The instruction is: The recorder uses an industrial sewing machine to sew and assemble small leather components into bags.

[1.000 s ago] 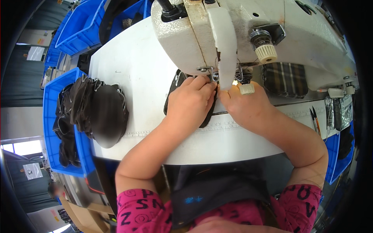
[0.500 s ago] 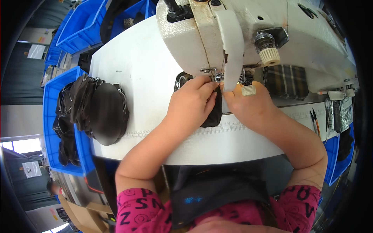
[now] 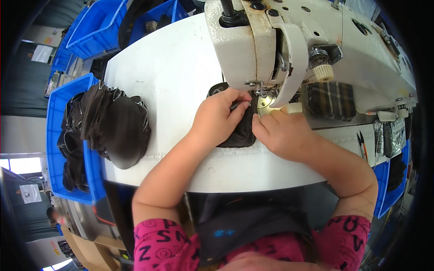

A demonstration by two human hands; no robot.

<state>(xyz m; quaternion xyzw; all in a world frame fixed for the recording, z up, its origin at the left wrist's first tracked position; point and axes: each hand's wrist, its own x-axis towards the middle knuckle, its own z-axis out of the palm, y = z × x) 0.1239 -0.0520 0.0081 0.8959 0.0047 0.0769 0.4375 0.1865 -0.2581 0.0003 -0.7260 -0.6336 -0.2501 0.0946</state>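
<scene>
- Scanning from the left: blue bin (image 3: pixel 56 135) hugs the table's left edge, dark fabric inside.
- Pile of black zippered pieces (image 3: pixel 118 128) overhangs that edge, partly on the white table (image 3: pixel 172 67). Well apart from the hands; open tabletop between them.
- Left hand (image 3: pixel 219 115) curled, fingertips pinching the black fabric piece (image 3: pixel 239 131) at its zipper edge, right by the needle area.
- Black fabric piece lies flat under the sewing machine (image 3: pixel 289 40) head, sandwiched between both hands; its lower edge stops just short of the table's front edge.
- Right hand (image 3: pixel 280 133) pressed flat-ish on the piece's right edge, fingers bent, holding it down; one finger wears a pale tape wrap.
- Right of the machine: little free room, scissors (image 3: pixel 361 144) near the edge.
</scene>
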